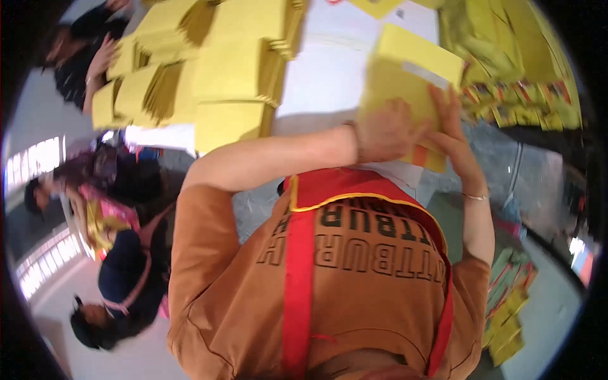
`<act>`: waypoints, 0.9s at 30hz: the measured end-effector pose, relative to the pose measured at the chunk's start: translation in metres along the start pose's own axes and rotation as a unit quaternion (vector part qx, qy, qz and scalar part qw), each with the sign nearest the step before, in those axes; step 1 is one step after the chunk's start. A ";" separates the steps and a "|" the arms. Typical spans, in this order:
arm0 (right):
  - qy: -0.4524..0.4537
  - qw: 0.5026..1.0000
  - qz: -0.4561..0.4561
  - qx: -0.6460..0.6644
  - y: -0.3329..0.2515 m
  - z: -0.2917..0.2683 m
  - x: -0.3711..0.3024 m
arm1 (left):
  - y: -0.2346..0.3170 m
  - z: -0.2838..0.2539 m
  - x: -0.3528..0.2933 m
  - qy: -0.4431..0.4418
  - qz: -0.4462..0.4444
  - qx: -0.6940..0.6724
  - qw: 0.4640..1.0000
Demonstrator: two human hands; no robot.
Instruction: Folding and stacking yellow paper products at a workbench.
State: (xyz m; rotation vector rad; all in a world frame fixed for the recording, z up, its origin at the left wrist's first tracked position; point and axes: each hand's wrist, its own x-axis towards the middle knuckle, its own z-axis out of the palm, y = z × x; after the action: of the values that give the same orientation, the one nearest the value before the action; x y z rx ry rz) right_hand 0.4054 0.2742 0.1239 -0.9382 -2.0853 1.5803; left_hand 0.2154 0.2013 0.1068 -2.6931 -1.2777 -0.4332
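Observation:
A flat yellow paper piece (396,69), perhaps a bag or an envelope, lies on the white-covered table in front of me. It bears a pale strip near its far right side and an orange patch near its lower end. My left hand (385,130) reaches across from the left and rests on the paper with its fingers curled closed. What those fingers hold, if anything, is hidden. My right hand (451,126) lies along the paper's right edge, fingers stretched out and thumb pointing toward the left hand. The two hands nearly meet.
Stacks of folded yellow paper (231,76) fill the table's left side. At the right are more yellow sheets (487,38) and a row of small printed yellow pieces (519,104). Yellow bundles (506,326) lie lower right. Several people sit or stand at the left.

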 end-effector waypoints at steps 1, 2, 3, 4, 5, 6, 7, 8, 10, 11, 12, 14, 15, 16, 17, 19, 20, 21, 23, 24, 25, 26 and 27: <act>0.011 0.992 0.017 0.127 -0.005 0.001 -0.001 | 0.005 -0.007 0.009 -0.038 -0.018 -0.014 0.999; -0.011 0.992 0.009 0.127 -0.003 -0.002 -0.001 | 0.012 -0.007 0.015 -0.061 -0.043 -0.007 0.997; 0.013 0.984 0.006 0.176 0.001 -0.008 -0.001 | 0.018 -0.005 0.021 -0.085 -0.065 -0.003 0.994; 0.036 0.973 0.004 0.227 0.004 -0.011 0.001 | 0.022 -0.003 0.024 -0.088 -0.084 0.005 0.993; 0.022 0.974 0.002 0.227 0.002 -0.011 0.002 | 0.025 -0.004 0.026 -0.071 -0.090 0.046 0.992; 0.056 0.968 0.006 0.246 -0.002 -0.012 0.002 | 0.027 -0.005 0.023 -0.055 -0.095 0.087 0.990; 0.088 0.960 0.011 0.265 -0.008 -0.012 0.003 | 0.025 -0.005 0.014 -0.060 -0.107 0.091 0.988; 0.119 0.968 -0.016 0.221 -0.016 -0.013 0.003 | 0.020 -0.011 0.004 0.017 -0.119 0.049 0.992; 0.151 0.970 -0.078 0.172 -0.030 -0.014 0.003 | 0.011 -0.027 -0.020 0.149 -0.134 0.006 0.980; 0.193 0.964 -0.137 0.119 -0.037 -0.014 0.001 | 0.006 -0.041 -0.042 0.202 -0.138 0.002 0.970; 0.247 0.953 -0.144 0.098 -0.050 -0.001 0.001 | -0.002 -0.057 -0.068 0.205 -0.134 -0.028 0.969; 0.247 0.943 -0.158 0.159 -0.067 0.028 -0.007 | -0.015 -0.084 -0.126 0.213 -0.160 -0.018 0.964; 0.243 0.929 -0.171 0.222 -0.075 0.039 -0.010 | -0.017 -0.091 -0.155 0.216 -0.193 0.024 0.957; 0.150 0.948 -0.192 0.204 -0.067 0.054 -0.013 | -0.021 -0.095 -0.186 0.188 -0.223 0.075 0.954; 0.062 0.959 -0.210 0.181 -0.054 0.070 -0.019 | -0.027 -0.094 -0.210 0.162 -0.247 0.121 0.948; -0.084 0.964 -0.082 0.239 -0.052 0.115 -0.013 | -0.028 -0.088 -0.249 0.128 -0.294 0.175 0.931; -0.122 0.964 0.002 0.238 -0.058 0.137 -0.006 | -0.030 -0.080 -0.260 0.131 -0.293 0.173 0.931; -0.150 0.953 0.060 0.257 -0.049 0.158 0.005 | -0.030 -0.074 -0.271 0.123 -0.316 0.190 0.921; -0.176 0.938 0.118 0.273 -0.024 0.195 0.023 | -0.032 -0.061 -0.283 0.118 -0.338 0.206 0.911; -0.164 0.923 0.174 0.300 -0.014 0.211 0.030 | -0.034 -0.056 -0.286 0.101 -0.329 0.191 0.919; -0.151 0.905 0.230 0.326 -0.010 0.224 0.038 | -0.035 -0.051 -0.290 0.085 -0.321 0.177 0.927; -0.154 0.906 0.230 0.321 -0.016 0.234 0.045 | -0.035 -0.045 -0.295 0.068 -0.318 0.180 0.929; -0.148 0.900 0.264 0.314 -0.023 0.244 0.052 | -0.036 -0.041 -0.301 0.071 -0.322 0.182 0.926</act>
State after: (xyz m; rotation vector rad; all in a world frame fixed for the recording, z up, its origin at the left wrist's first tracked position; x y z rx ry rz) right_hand 0.2064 0.1349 0.0643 -1.1068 -1.3353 2.5959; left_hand -0.0012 -0.0076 0.0516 -1.8622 -1.9528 -0.3904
